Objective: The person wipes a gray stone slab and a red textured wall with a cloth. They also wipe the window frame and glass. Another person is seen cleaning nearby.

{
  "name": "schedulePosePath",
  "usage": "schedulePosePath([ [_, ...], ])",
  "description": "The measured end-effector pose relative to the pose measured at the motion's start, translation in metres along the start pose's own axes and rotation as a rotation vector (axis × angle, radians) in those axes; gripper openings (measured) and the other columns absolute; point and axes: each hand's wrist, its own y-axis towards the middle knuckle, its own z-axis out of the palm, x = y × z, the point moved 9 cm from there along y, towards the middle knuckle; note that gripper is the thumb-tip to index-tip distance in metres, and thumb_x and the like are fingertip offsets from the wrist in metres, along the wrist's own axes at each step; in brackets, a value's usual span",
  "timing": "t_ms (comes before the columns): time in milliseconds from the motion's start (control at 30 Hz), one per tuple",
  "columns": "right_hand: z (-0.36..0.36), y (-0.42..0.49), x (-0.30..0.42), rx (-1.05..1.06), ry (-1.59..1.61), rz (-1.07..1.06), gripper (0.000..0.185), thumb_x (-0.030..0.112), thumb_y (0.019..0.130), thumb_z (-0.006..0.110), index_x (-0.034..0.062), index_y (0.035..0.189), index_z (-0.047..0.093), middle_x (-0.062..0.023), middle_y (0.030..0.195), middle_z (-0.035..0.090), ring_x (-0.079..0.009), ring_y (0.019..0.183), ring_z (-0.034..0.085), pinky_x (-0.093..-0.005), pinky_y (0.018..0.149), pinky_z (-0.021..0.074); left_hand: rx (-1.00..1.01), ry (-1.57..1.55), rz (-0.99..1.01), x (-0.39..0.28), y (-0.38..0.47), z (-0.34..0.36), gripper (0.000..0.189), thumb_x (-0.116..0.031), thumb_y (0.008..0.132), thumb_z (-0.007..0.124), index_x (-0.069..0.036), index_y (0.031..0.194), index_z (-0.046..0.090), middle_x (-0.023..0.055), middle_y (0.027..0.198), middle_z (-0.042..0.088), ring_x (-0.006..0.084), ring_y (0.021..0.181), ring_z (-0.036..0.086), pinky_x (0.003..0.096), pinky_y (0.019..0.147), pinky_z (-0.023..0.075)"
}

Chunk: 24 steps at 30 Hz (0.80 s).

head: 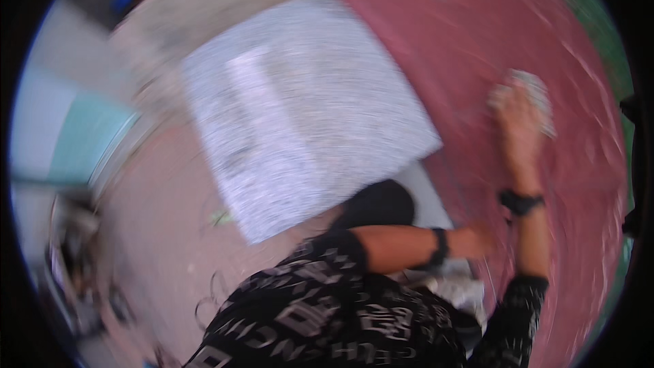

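My right hand (518,117), with a dark band at the wrist, presses a pale wiping cloth (542,98) against a wrinkled, glossy dark-red plastic sheet (449,41). Below it, my left hand (477,241) is at the near edge of the same sheet. That hand is blurred, so its fingers cannot be made out. A dark bracelet (439,247) circles the left wrist. Left of the red sheet is a large, light grey speckled panel (327,92), also blurred, with a bright strip of reflection across it.
A black rounded thing (383,203) shows beneath the panel's near corner. Crumpled whitish material (460,291) lies beside my body. Pinkish floor (158,214) stretches to the left, with a white-and-green object (87,138) beyond. Green surface (577,0) borders the red sheet.
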Motion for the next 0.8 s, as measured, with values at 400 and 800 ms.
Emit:
schedulePosePath([
  [400, 0.074, -0.206, 0.064, 0.400, 0.149, -0.518, 0.032, 0.016, 0.081, 0.050, 0.0052, 0.108, 0.064, -0.0131, 0.130, 0.054, -0.0265, 0.130, 0.042, -0.0387, 0.094, 0.0428, 0.504, -0.011, -0.168, 0.021, 0.032, 0.027, 0.013, -0.010, 0.074, 0.059, -0.005, 0.077, 0.071, 0.0145, 0.080, 0.069, 0.0290, 0.075, 0.069, 0.0403, 0.063, 0.0536],
  [800, -0.072, 0.078, -0.010, -0.493, 0.170, -0.115, 0.041, 0.008, 0.075, 0.059, 0.0110, 0.116, 0.063, -0.0133, 0.128, 0.057, -0.0310, 0.121, 0.053, -0.0403, 0.086, 0.0444, 0.453, -0.173, -0.098, 0.000, 0.015, 0.052, 0.009, -0.010, 0.071, 0.061, -0.006, 0.071, 0.069, 0.0119, 0.072, 0.066, 0.0285, 0.070, 0.066, 0.0409, 0.058, 0.0504],
])
